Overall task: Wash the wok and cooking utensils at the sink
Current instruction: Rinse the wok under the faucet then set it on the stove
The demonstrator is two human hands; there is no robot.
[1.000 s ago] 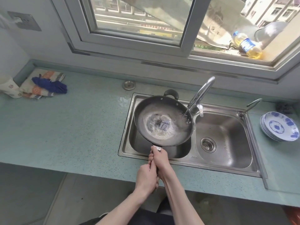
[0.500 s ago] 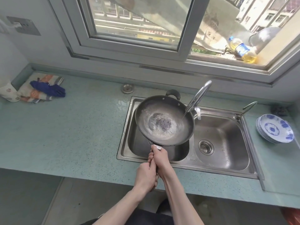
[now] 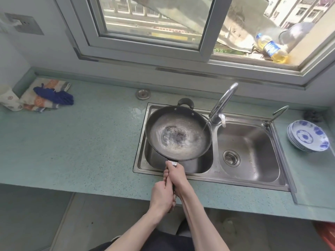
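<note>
The wok (image 3: pixel 178 134) hung level over the left basin of the sink (image 3: pixel 282 158), a thin stream from the faucet (image 3: pixel 223 102) striking its right inner wall. The right hand (image 3: pixel 176 175) and, just behind it, the left hand (image 3: pixel 162 196) had their fingers wrapped tight around the handle. Swirling gently would probably loosen the dark residue without slopping water onto the bench (image 3: pixel 81 145).

Both forearms are bare from wrist to elbow, with no sleeve showing on either. The left hand (image 3: pixel 161 197) and the right hand (image 3: pixel 176 175) wear no gloves, and no rings or watch can be made out. At the near edge, between the arms, a dark, almost black garment (image 3: pixel 163 241) covers the body.
</note>
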